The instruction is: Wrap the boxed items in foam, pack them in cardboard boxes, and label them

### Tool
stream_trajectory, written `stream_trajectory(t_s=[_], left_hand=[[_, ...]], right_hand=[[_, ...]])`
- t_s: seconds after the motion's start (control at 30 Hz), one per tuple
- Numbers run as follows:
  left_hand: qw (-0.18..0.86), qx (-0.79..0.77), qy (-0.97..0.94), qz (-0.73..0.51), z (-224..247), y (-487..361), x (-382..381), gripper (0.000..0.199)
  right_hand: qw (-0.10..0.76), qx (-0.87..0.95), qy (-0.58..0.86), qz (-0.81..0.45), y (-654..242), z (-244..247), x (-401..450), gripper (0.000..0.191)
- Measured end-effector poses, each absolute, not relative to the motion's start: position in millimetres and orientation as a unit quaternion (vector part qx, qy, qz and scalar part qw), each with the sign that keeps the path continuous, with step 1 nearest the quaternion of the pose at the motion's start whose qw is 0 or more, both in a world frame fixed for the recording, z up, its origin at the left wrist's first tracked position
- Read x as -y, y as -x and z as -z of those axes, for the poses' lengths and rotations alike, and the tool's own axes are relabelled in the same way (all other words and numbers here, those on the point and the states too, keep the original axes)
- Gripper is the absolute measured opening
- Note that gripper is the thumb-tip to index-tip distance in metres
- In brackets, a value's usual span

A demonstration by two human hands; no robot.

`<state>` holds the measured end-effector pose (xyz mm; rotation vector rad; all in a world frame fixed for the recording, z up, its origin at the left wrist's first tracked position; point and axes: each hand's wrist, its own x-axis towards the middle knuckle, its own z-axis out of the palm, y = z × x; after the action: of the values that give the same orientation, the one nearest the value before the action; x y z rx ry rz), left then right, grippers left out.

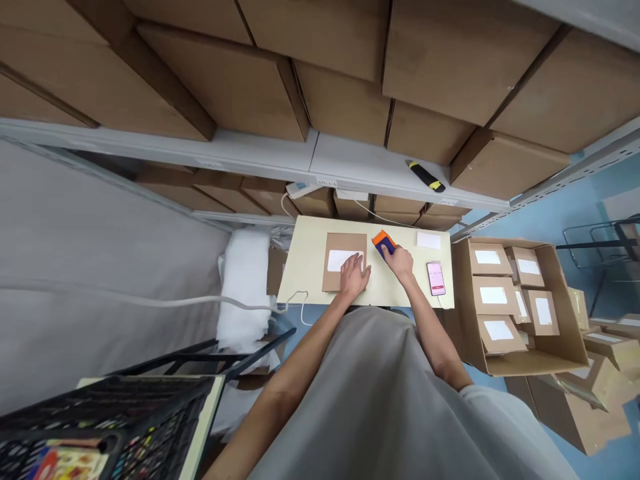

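Note:
My left hand (354, 275) lies with its fingers spread on a flat brown cardboard box (334, 280), over the right part of its white label (337, 260). Just right of the box, my right hand (399, 261) is closed around an orange and dark-blue handheld tool (384, 243), held over the pale table (305, 253). Its exact kind is too small to make out. A phone (436, 278) with a lit pink screen rests near the table's right edge, a cable at its lower end. Behind the phone lies a white slip of paper (429, 240).
An open carton (570, 320) with several small labelled boxes stands at the right. On the grey shelf (345, 155) ahead lie a black-and-yellow cutter (426, 177) and large cartons. White wrapping material (245, 287) is left of the table; a black crate (165, 407) stands at lower left.

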<state>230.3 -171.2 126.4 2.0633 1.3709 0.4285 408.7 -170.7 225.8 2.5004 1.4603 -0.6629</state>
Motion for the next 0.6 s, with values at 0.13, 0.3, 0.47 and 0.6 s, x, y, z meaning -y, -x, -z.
stream_trajectory(t_s=[0.13,0.3,0.47,0.6], left_hand=[[0.292,-0.431,-0.781,-0.345,-183,-251,115,0.046],[0.252,-0.394,-0.769,-0.436,-252,-280,39,0.052],[0.250,-0.410,-0.752,-0.452,-273,-284,12,0.056],[0.266,-0.419,-0.756,-0.426,-255,-264,25,0.049]], right_hand=[[-0.043,-0.503,-0.842,0.191,-400,-273,134,0.054],[-0.108,-0.618,-0.774,0.082,-404,-323,51,0.049],[-0.071,-0.654,-0.752,0.043,-413,-340,-23,0.044],[-0.074,-0.657,-0.750,0.017,-421,-333,-44,0.050]])
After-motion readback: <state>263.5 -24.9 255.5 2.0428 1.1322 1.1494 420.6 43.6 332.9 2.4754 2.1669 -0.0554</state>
